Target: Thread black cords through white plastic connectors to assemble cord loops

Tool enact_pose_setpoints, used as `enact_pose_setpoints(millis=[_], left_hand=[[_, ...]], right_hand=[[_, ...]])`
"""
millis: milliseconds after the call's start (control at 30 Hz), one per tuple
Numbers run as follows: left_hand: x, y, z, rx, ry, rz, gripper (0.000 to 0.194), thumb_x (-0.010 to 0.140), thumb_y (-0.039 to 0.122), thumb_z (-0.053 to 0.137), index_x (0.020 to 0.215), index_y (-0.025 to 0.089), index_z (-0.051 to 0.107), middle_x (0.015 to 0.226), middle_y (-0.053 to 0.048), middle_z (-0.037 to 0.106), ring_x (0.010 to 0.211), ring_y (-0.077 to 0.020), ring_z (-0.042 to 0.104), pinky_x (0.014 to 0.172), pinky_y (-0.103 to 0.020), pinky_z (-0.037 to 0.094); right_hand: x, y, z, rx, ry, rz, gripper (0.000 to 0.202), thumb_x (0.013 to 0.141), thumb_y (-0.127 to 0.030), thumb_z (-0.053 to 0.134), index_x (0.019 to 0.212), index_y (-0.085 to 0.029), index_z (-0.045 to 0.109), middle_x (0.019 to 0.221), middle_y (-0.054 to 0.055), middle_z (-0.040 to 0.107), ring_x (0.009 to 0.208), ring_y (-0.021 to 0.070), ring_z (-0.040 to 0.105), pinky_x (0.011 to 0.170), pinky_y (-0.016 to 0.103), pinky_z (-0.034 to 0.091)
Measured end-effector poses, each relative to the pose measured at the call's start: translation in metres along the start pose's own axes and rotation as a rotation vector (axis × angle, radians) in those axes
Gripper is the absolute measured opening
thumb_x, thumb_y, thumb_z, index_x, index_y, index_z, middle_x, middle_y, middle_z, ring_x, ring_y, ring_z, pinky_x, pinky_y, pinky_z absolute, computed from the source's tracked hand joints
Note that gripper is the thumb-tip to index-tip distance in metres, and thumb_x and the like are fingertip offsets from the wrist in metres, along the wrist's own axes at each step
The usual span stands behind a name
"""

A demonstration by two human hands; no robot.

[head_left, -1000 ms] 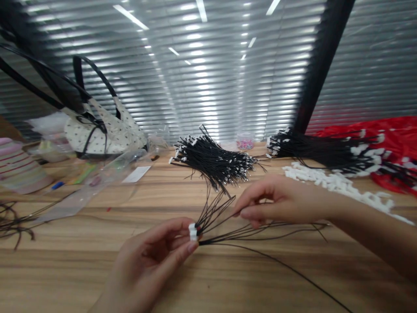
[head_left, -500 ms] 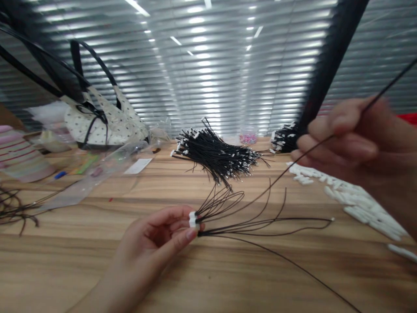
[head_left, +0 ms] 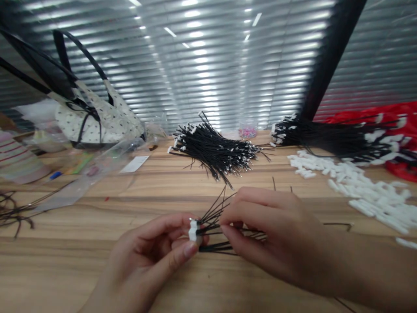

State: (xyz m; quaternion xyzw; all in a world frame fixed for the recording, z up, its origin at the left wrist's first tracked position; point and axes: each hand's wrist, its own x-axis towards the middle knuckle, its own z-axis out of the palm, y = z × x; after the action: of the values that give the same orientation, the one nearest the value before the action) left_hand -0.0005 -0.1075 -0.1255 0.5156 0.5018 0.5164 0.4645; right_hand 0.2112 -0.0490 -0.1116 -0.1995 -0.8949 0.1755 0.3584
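Low in the middle, my left hand (head_left: 156,252) pinches a small white connector piece (head_left: 193,231) between thumb and fingers. Thin black wires (head_left: 213,213) fan out from its right side. My right hand (head_left: 267,230) is closed at those wires, just right of the connector, thumb and index finger pressed together around the strands. Which strand it grips is hidden by the fingers. A few wire ends stick out beyond the right hand, one with a bent tip.
Behind the hands lies a bundle of black wires (head_left: 215,152). White plastic pieces (head_left: 368,191) and another wire bundle (head_left: 332,137) on red material (head_left: 404,117) are at right. A dotted bag (head_left: 97,117), plastic sleeve (head_left: 74,191) and loose wires (head_left: 16,208) are at left.
My right hand has come down and left from the upper right to the wires beside the connector. The long strand it held raised is no longer stretched out. The view has shifted slightly.
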Motion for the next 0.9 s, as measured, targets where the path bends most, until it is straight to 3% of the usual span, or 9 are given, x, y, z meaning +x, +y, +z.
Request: enact_pose_setpoints(millis=[67, 200, 433, 633, 733, 900], left_hand=[[0.000, -0.001, -0.001, 0.008, -0.007, 0.004, 0.031, 0.068, 0.008, 0.081, 0.086, 0.033, 0.082, 0.079, 0.004, 0.082, 0.071, -0.0118, 0.076, 0.066, -0.009, 0.056], [-0.001, -0.002, -0.001, 0.029, -0.016, -0.006, 0.030, 0.067, 0.009, 0.082, 0.085, 0.033, 0.082, 0.078, 0.004, 0.081, 0.069, -0.0119, 0.075, 0.065, -0.010, 0.056], [-0.002, -0.002, 0.001, 0.015, -0.012, -0.028, 0.026, 0.065, 0.011, 0.083, 0.082, 0.031, 0.082, 0.074, 0.003, 0.080, 0.065, -0.0119, 0.073, 0.062, -0.010, 0.056], [-0.009, -0.007, 0.008, -0.058, 0.096, -0.117, 0.022, 0.061, 0.020, 0.087, 0.081, 0.028, 0.081, 0.073, 0.002, 0.078, 0.064, -0.0138, 0.071, 0.061, -0.014, 0.057], [-0.011, -0.003, 0.013, -0.058, 0.159, -0.155, 0.023, 0.057, 0.023, 0.089, 0.077, 0.026, 0.080, 0.072, 0.001, 0.078, 0.064, -0.0152, 0.071, 0.061, -0.016, 0.057], [-0.011, 0.000, 0.013, -0.066, 0.157, -0.183, 0.025, 0.056, 0.027, 0.091, 0.077, 0.026, 0.079, 0.073, 0.001, 0.078, 0.066, -0.0165, 0.072, 0.062, -0.018, 0.058]], right_hand=[[0.001, 0.003, -0.003, 0.057, -0.032, 0.005, 0.009, 0.085, -0.009, 0.062, 0.080, -0.011, 0.070, 0.070, 0.000, 0.064, 0.063, 0.0069, 0.054, 0.056, 0.018, 0.038], [0.004, 0.007, -0.006, 0.137, -0.108, 0.066, 0.022, 0.082, 0.000, 0.055, 0.085, -0.013, 0.072, 0.080, 0.003, 0.070, 0.072, 0.0099, 0.060, 0.064, 0.020, 0.043], [0.004, 0.002, -0.001, 0.256, -0.116, 0.176, 0.021, 0.087, -0.007, 0.058, 0.086, -0.017, 0.076, 0.082, 0.002, 0.074, 0.072, 0.0105, 0.064, 0.064, 0.020, 0.046], [0.003, 0.004, 0.005, 0.258, 0.062, 0.197, 0.009, 0.085, -0.017, 0.070, 0.081, -0.018, 0.078, 0.071, 0.000, 0.070, 0.063, 0.0075, 0.060, 0.057, 0.018, 0.043], [0.003, 0.000, 0.005, 0.263, 0.092, 0.207, 0.009, 0.083, -0.014, 0.071, 0.079, -0.018, 0.077, 0.068, -0.002, 0.069, 0.058, 0.0064, 0.056, 0.054, 0.017, 0.041], [0.003, -0.005, 0.005, 0.272, 0.101, 0.196, 0.012, 0.082, -0.010, 0.068, 0.075, -0.016, 0.075, 0.066, -0.001, 0.066, 0.060, 0.0069, 0.057, 0.053, 0.017, 0.041]])
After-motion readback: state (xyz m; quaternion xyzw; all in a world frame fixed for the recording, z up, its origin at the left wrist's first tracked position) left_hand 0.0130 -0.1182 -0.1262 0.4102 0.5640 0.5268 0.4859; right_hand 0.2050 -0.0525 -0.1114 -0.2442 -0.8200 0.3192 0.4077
